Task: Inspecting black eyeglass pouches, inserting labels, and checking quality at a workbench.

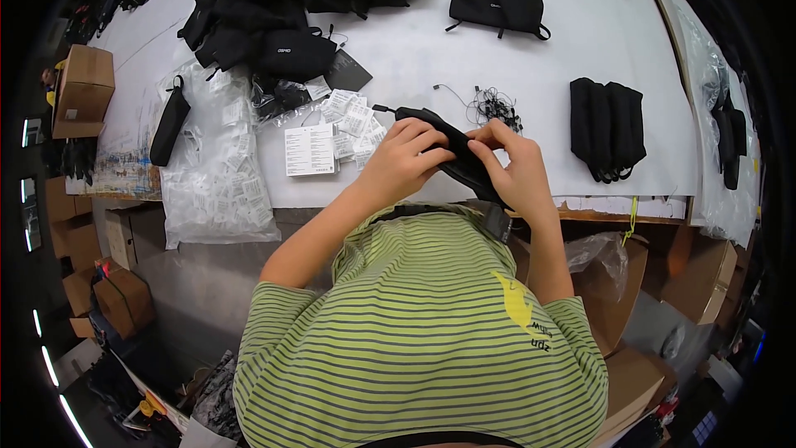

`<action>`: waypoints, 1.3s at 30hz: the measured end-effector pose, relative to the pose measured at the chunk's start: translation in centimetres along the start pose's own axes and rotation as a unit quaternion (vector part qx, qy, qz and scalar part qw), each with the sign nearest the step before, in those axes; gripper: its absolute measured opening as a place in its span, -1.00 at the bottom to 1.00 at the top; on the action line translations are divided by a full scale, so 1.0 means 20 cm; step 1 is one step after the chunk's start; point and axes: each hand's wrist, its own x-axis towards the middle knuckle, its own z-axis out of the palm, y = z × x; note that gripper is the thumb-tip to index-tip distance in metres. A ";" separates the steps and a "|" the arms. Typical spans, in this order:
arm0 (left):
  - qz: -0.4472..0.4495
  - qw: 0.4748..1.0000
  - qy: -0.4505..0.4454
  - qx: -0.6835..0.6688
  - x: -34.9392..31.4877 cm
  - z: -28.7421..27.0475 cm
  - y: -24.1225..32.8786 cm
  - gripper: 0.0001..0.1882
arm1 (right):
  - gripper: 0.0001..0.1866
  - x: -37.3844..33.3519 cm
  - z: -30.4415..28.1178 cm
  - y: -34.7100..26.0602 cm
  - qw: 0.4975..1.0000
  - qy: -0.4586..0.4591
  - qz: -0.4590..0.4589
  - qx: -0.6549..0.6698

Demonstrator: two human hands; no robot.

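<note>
Black pouch: pos. at near edge of white table, in front of the wearer's striped shirt, held slantwise btwn both hands. Short black tab projects from its upper-L end.

L hand: closed, fingers curled over L part of pouch; thumb contact partly hidden, exact pressure pt. cannot be told. R hand: thumb & forefinger drawn tog. in a pinch at pouch's upper edge; other fingers bent, partly hidden fr. where I stand.

Surroundings, L to R: slim black case lying on clear plastic bag w/ many small white labels inside; white box w/ printed face up, next to loose white labels; heap of black pouches at far L; tangle of black cords just beyond R hand; two black pouches overlapping beyond cords; row of black pouches, side by side, well apart fr. R hand.
</note>
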 end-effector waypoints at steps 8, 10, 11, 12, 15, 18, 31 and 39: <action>0.007 1.000 -0.002 -0.005 -0.01 -0.11 0.04 -0.63 | -0.90 -0.01 0.03 -0.09 0.998 -0.012 -0.041 -0.039; 0.019 1.000 -0.002 -0.001 -0.03 -0.13 0.03 -0.66 | -0.89 -0.02 0.04 -0.11 0.998 -0.026 -0.046 -0.040; 0.030 1.000 -0.001 0.004 -0.03 -0.13 0.02 -0.68 | -0.89 -0.02 0.05 -0.11 0.998 -0.025 -0.045 -0.040; 0.030 1.000 -0.002 0.004 -0.04 -0.13 0.03 -0.68 | -0.90 -0.02 0.05 -0.10 0.998 -0.027 -0.053 -0.036; 0.024 1.000 0.010 0.017 -0.05 -0.14 0.05 -0.69 | -0.90 -0.02 0.09 -0.09 0.998 -0.011 -0.066 -0.016; 0.006 1.000 -0.001 0.012 -0.04 -0.17 0.08 -0.68 | -0.91 0.02 0.09 -0.07 0.995 0.035 -0.074 -0.048; -0.283 0.895 -0.256 -0.232 -0.13 -0.45 0.10 -0.68 | -0.45 0.00 -0.05 0.18 0.919 -0.237 0.060 0.308; -0.382 0.767 -0.280 -0.432 -0.32 -0.40 0.06 -0.64 | -0.51 -0.16 -0.06 0.22 0.938 -0.248 0.187 0.152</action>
